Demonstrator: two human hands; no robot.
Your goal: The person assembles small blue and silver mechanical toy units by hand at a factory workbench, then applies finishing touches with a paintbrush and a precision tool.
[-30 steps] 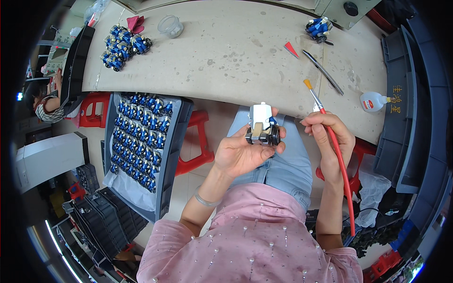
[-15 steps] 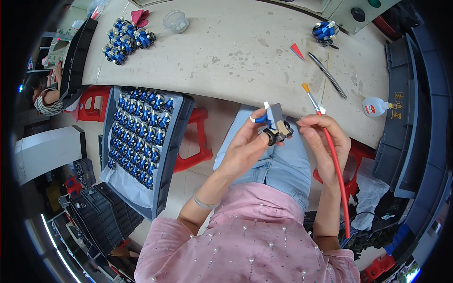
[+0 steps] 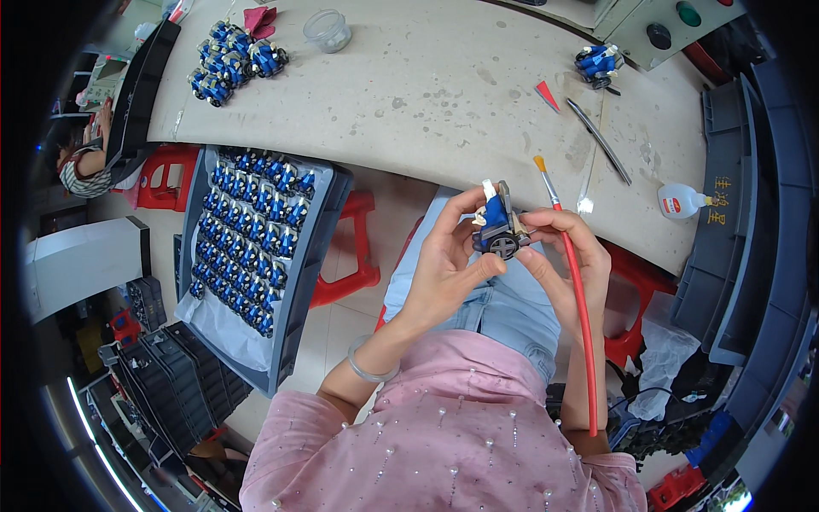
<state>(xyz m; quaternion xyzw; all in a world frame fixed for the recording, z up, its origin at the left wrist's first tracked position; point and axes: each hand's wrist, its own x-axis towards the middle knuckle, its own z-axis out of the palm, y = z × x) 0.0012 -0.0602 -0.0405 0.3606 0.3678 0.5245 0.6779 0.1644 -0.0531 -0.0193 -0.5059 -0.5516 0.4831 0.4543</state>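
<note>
Blue toy vehicle (image 3: 495, 213), gripped in my left hand (image 3: 442, 266); red brush (image 3: 577, 290), clasped in my right hand (image 3: 591, 258), bristles (image 3: 539, 161) toward eleven o'clock, thumb (image 3: 531, 258) seemingly touching the toy.

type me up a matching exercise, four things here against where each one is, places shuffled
1. Red-handled brush
2. Nearest wheeled toy
3. Dark red cloth
4. Rows of blue toys

A. In the grey tray
B. In the left hand
C. On the table, left of the clear tub
D. In the right hand

Pairs: 1-D, 2-B, 3-C, 4-A
</note>
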